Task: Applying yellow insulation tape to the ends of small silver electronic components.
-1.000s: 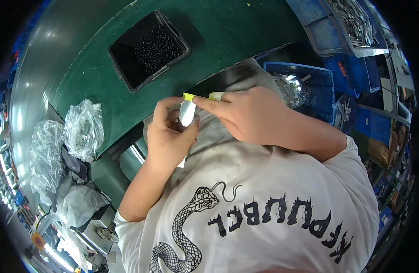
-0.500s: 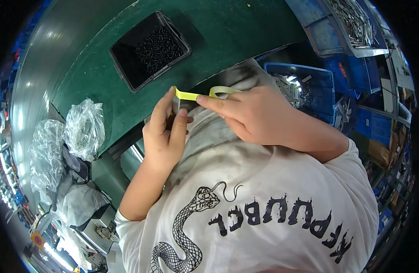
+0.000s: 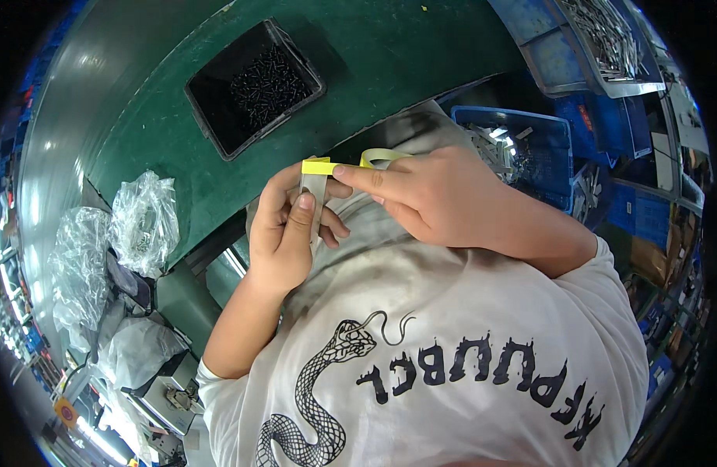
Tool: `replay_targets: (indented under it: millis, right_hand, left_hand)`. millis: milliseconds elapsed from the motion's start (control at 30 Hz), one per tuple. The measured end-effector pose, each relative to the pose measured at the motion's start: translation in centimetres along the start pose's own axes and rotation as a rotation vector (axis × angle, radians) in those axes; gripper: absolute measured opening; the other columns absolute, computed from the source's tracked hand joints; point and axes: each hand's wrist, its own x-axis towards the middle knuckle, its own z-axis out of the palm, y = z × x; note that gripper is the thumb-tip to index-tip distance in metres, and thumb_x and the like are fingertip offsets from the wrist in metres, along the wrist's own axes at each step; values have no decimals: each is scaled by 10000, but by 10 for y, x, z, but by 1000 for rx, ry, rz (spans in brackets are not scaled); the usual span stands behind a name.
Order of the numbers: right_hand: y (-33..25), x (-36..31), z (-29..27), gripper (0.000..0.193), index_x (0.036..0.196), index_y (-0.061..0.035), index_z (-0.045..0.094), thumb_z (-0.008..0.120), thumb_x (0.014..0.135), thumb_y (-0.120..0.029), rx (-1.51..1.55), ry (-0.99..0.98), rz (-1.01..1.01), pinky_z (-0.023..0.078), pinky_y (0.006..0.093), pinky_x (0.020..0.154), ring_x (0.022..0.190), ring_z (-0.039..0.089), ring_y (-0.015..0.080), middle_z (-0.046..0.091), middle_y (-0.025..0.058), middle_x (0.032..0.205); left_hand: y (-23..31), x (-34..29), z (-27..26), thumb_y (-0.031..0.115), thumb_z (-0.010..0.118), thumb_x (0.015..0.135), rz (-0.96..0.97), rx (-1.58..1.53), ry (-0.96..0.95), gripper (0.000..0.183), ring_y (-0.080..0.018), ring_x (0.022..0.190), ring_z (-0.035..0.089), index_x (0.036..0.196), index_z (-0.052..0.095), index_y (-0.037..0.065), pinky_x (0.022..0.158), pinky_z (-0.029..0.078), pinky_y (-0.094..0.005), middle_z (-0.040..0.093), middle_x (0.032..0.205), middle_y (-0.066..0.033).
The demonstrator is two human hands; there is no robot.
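My left hand pinches a narrow, flat, pale grey strip between thumb and fingers, holding it upright over my lap. Across the strip's top end lies yellow tape, which runs on to the right. My right hand holds the tape roll, and its forefinger presses on the tape close to the strip. Part of the roll is hidden behind that hand. The lower part of the strip is partly covered by my left fingers.
On the green table beyond my hands stands a black bin with many small black parts. Blue crates with metal pieces stand at the right. Clear plastic bags lie at the left, near the table edge.
My left hand has turned the strip, so its flat face now shows. The yellow tape now lies across its top end, and the stretch between my hands is shorter.
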Motion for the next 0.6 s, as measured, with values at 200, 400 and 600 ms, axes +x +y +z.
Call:
replay_targets:
  millis: [200,400,600]
  right_hand:
    - [2,0,2,473,1336,-151,633,655,868,-81,-41,-3,-12,505,343,511,595,650,237,680,70,812]
    - [4,-1,3,495,1337,-164,641,650,848,-87,-31,9,-6,495,326,495,568,631,212,678,57,842]
    - [10,-1,2,453,1254,-257,710,652,808,-205,-391,22,-195,436,279,458,508,510,120,483,-35,659]
  left_hand:
    - [0,-1,-2,98,353,1082,-18,-26,-24,344,-202,697,676,1398,381,-35,580,556,-271,663,1106,-217]
    - [0,2,-3,95,365,1072,0,-62,-36,318,-209,737,674,1362,404,-28,622,542,-273,670,1063,-218]
    - [2,2,-3,160,499,1047,-102,-133,-12,235,-123,686,612,1175,525,-36,556,489,-257,637,798,-103]
